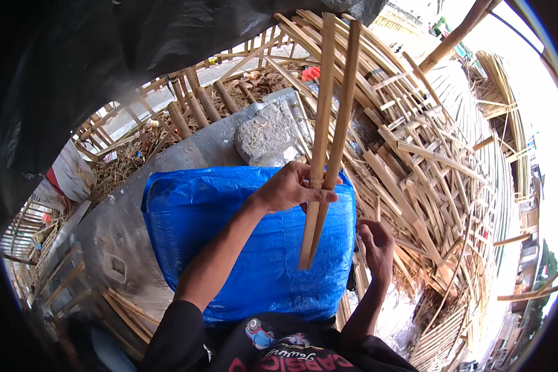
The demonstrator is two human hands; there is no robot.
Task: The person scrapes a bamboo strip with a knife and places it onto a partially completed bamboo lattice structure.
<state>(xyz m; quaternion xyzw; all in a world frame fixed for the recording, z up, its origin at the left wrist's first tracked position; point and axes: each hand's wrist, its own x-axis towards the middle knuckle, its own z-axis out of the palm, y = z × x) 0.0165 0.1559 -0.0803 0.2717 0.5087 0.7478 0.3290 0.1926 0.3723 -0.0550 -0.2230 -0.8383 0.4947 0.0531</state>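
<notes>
Two long split bamboo strips [321,130] stand nearly upright in front of me, crossing each other low down. My left hand [289,189] is closed round them a little below their middle, with the thumb laid across the front. Beneath the strips sits a bulky block wrapped in blue plastic sheeting [229,248]; the strips' lower ends hang in front of it. My right hand [376,245] is beside the block's right edge, apart from the strips. Its fingers are curled in, and what they hold, if anything, is hidden.
A large heap of split bamboo [428,167] fills the right side. Behind the blue block lies a rough grey stone-like lump [270,133] on a grey sheet [192,146]. A dark plastic cover [124,43] hangs overhead at upper left. Bamboo fencing [195,102] stands behind.
</notes>
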